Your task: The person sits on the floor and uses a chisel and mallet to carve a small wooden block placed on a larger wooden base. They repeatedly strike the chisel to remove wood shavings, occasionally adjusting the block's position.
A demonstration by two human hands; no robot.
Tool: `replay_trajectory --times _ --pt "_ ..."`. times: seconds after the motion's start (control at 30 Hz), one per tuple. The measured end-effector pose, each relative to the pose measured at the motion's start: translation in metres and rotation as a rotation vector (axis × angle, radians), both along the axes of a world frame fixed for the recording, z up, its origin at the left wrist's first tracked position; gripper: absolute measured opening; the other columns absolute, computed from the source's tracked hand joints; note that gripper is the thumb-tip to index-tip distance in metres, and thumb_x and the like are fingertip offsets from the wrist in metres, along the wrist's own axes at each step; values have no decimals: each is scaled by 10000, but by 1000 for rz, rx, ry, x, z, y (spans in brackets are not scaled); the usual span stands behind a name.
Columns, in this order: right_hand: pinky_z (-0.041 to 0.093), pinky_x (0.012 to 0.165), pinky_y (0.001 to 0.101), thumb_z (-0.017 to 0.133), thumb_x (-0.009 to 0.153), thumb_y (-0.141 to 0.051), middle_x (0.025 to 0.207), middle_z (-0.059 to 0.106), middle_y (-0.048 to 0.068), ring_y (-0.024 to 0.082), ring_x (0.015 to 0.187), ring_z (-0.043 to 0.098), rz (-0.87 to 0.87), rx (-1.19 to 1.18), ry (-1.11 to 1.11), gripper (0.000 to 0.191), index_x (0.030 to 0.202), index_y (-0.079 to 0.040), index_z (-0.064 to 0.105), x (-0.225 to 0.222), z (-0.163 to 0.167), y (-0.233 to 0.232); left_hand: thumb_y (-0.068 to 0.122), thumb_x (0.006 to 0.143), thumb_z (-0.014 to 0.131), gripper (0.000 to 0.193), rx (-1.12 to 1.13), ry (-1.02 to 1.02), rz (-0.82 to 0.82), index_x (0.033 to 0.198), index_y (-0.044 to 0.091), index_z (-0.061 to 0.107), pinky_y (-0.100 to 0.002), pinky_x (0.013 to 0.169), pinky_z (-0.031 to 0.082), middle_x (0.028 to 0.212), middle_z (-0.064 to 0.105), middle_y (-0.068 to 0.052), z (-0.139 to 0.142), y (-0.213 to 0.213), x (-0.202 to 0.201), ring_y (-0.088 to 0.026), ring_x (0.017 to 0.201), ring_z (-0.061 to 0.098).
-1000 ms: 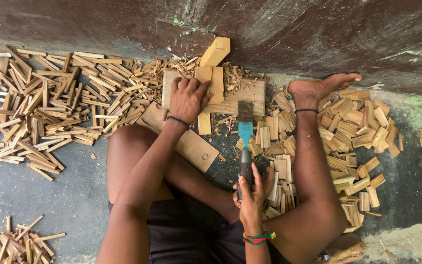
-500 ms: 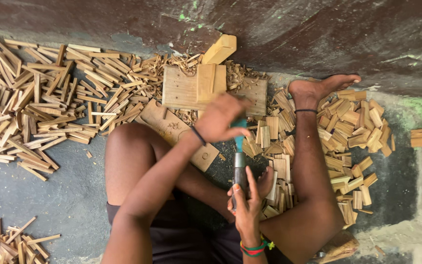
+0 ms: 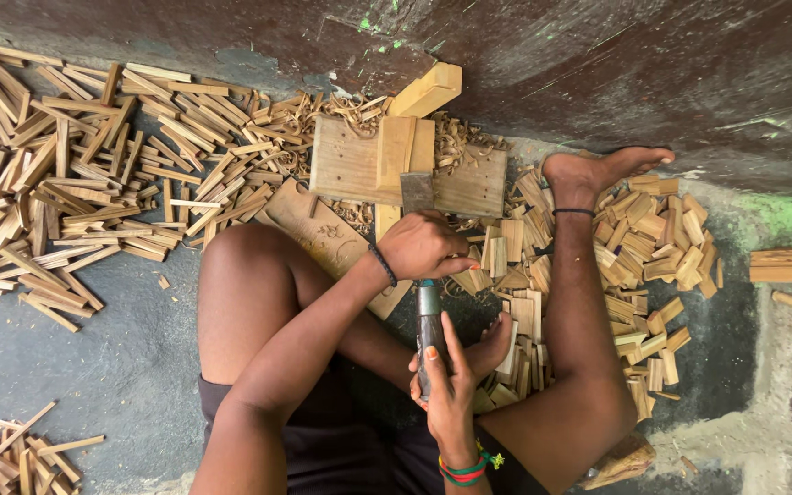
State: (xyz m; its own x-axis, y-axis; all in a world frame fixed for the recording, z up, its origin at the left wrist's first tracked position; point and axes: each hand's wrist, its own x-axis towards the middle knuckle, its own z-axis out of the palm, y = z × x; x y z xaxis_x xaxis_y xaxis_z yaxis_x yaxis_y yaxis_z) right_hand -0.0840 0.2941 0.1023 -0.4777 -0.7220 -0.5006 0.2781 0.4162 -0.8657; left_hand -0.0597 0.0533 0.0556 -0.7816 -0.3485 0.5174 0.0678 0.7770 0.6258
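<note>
We sit cross-legged on the floor, looking down. Our right hand (image 3: pixel 446 385) has its fingers wrapped tight around the handle of a chisel (image 3: pixel 427 312). Our left hand (image 3: pixel 423 246) curls closed over the chisel's shaft, just behind the blade. The chisel lies between our knees, its long axis running away from us, its flat blade (image 3: pixel 417 191) pointing at a wooden work block (image 3: pixel 350 170) by the wall. Split wooden sticks (image 3: pixel 75 174) lie heaped on our left and short cut pieces (image 3: pixel 657 257) on our right, so much cutting looks done; how much remains we cannot tell.
</note>
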Motion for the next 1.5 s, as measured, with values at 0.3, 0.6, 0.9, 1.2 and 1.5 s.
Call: replay_trajectory --times 0.3,0.6,0.9,1.2,1.5 --pt "351 344 206 523 1018 -214 761 614 85 82 431 505 -24 18 -29 606 1600 -197 356 -2 -2 0 398 936 712 327 6 11 -15 780 115 763 -410 730 556 734 731 -62 -3 0 -1 -286 687 682" --pt "359 348 208 525 1018 -221 764 614 81 79 440 509 -18 18 -25 610 1602 -195 352 -3 -1 -1 383 926 734 320 14 75 22 768 105 749 -409 685 553 716 720 -67 3 -1 0 -291 674 678" --pt "336 319 212 532 1009 -228 743 606 84 86 417 498 -9 47 -16 615 1598 -215 357 -4 1 -4 392 909 740 316 159 -28 46 743 123 739 -448 568 515 651 686 -106 -1 -5 -2 -321 600 669" --pt "347 319 211 536 985 -215 731 583 66 101 424 521 26 123 -58 694 1620 -273 264 13 3 -16 414 899 737 317 174 -84 -2 730 147 720 -458 556 511 654 678 -117 -4 -14 3 -333 610 672" --pt "361 334 215 544 988 -194 734 567 52 95 432 501 64 200 -20 733 1633 -297 211 12 2 -31 483 909 732 465 166 -194 36 637 116 648 -473 520 480 558 624 -111 -8 -22 -3 -335 538 631"
